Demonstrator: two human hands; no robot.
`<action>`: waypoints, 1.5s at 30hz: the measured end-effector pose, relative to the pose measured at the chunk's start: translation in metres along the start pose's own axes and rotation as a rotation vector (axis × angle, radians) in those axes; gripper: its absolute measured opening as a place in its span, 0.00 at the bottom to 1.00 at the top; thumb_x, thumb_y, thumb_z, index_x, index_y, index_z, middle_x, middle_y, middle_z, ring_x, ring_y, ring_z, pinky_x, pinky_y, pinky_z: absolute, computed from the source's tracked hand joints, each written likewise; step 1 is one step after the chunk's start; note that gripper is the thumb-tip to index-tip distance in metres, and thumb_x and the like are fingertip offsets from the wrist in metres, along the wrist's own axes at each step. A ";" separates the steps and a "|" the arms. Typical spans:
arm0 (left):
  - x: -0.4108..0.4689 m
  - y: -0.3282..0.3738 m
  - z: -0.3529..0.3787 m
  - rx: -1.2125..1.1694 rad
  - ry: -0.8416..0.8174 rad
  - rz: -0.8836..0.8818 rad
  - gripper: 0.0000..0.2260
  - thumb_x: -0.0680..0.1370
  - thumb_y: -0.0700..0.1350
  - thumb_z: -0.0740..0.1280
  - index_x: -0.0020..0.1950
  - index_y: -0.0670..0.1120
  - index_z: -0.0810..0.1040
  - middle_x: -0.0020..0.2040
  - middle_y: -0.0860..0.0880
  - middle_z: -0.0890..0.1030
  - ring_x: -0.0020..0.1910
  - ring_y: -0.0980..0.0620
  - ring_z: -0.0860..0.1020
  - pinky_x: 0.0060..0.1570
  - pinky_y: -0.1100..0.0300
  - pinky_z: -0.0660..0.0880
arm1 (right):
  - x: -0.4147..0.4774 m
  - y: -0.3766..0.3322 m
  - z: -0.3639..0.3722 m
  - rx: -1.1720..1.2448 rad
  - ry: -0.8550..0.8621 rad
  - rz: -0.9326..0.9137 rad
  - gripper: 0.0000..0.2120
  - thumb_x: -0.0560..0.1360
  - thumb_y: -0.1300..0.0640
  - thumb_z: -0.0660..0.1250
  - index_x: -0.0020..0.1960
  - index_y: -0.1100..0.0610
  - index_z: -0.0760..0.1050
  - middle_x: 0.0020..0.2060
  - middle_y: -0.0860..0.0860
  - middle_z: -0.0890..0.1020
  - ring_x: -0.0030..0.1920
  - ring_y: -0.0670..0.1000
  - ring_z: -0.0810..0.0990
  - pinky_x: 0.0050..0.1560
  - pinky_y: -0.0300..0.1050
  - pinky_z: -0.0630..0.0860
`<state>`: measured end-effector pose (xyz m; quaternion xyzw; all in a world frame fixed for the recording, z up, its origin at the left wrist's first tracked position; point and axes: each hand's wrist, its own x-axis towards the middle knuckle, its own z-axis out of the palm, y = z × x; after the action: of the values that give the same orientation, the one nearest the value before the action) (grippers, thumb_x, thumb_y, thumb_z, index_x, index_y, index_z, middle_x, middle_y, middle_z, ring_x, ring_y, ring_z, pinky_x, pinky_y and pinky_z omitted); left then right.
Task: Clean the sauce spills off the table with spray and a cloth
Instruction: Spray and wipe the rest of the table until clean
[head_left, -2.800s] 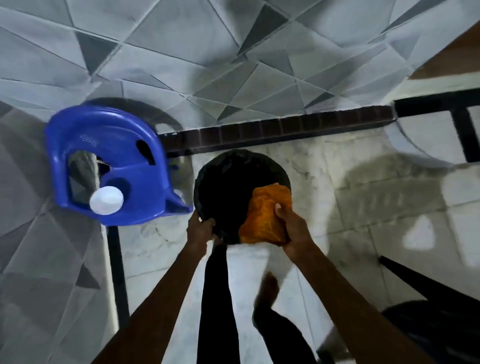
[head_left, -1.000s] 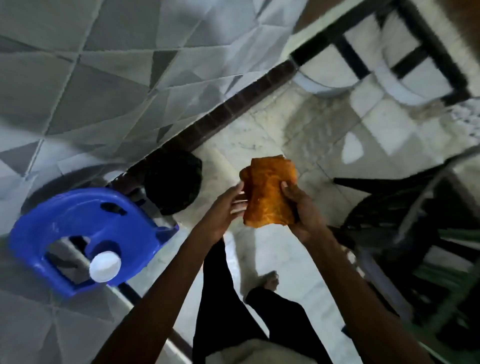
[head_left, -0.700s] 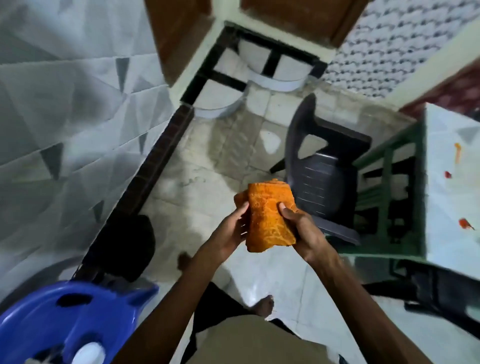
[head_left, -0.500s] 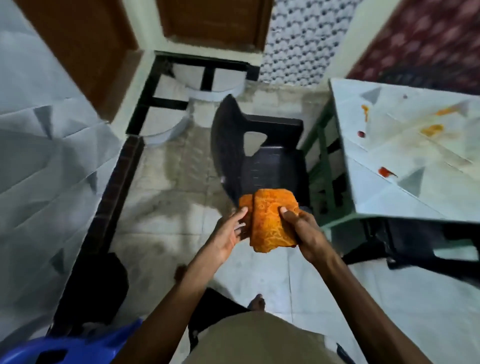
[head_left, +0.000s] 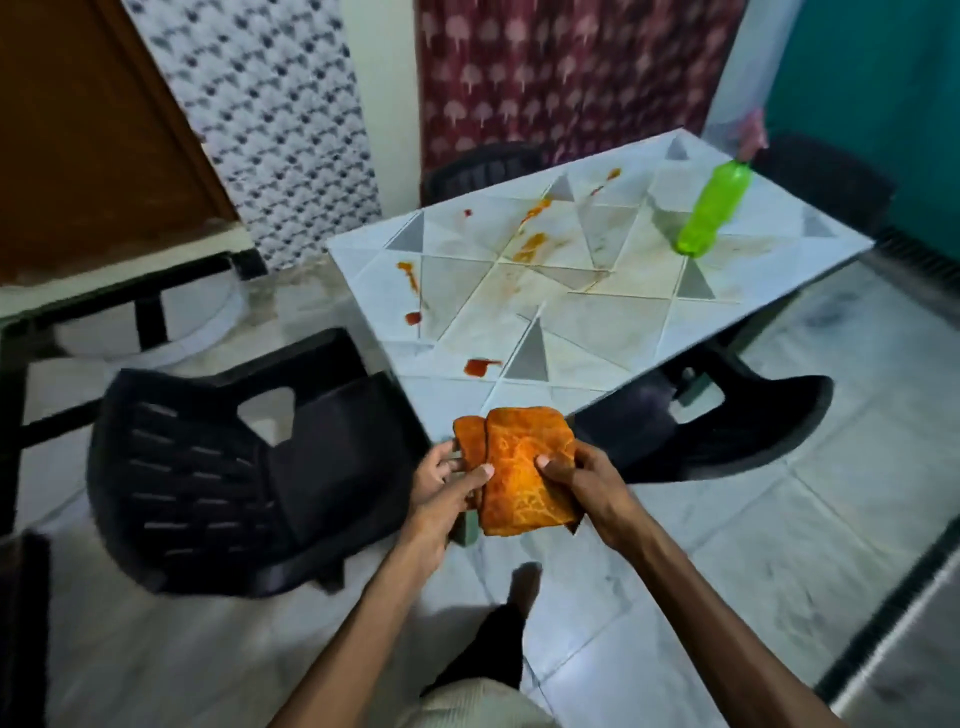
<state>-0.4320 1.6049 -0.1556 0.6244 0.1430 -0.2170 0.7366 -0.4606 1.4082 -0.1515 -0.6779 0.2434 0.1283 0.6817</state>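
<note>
My left hand (head_left: 441, 488) pinches folded orange cloth (head_left: 519, 467) at left edge, my right hand (head_left: 576, 483) grips right side. Cloth soft, light, floppy: bunch in palm. Beyond, sauce spills (head_left: 480, 366) on tiled table (head_left: 623, 322); green bottle (head_left: 714, 215) far corner, probably light, grab mid-body.

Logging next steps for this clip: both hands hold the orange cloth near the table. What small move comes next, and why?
Probably step forward and lower the orange cloth onto the nearest red spill. The left hand and right hand hold the cloth just short of the table, whose spills look unwiped.
</note>
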 end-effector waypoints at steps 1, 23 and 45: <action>0.018 0.004 0.019 0.007 -0.010 0.003 0.22 0.72 0.36 0.75 0.63 0.45 0.74 0.54 0.44 0.83 0.48 0.51 0.83 0.38 0.62 0.77 | 0.013 -0.007 -0.019 -0.001 0.004 -0.009 0.23 0.73 0.49 0.76 0.65 0.56 0.78 0.56 0.54 0.85 0.55 0.56 0.85 0.56 0.56 0.82; 0.218 0.034 0.412 0.102 0.054 0.083 0.24 0.74 0.38 0.74 0.68 0.47 0.74 0.55 0.46 0.82 0.51 0.50 0.81 0.42 0.58 0.80 | 0.219 -0.099 -0.390 0.043 0.092 -0.048 0.23 0.73 0.64 0.76 0.65 0.52 0.74 0.54 0.49 0.82 0.51 0.46 0.82 0.48 0.42 0.80; 0.312 0.019 0.488 -0.056 0.713 0.093 0.21 0.73 0.39 0.75 0.65 0.51 0.79 0.53 0.47 0.83 0.54 0.46 0.81 0.54 0.50 0.80 | 0.410 -0.166 -0.431 -0.786 -0.452 -0.363 0.44 0.55 0.34 0.70 0.66 0.55 0.79 0.52 0.54 0.85 0.47 0.51 0.82 0.49 0.40 0.78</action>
<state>-0.1818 1.0837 -0.2022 0.6461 0.3684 0.0525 0.6664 -0.0973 0.9112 -0.1992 -0.8707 -0.0997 0.2333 0.4214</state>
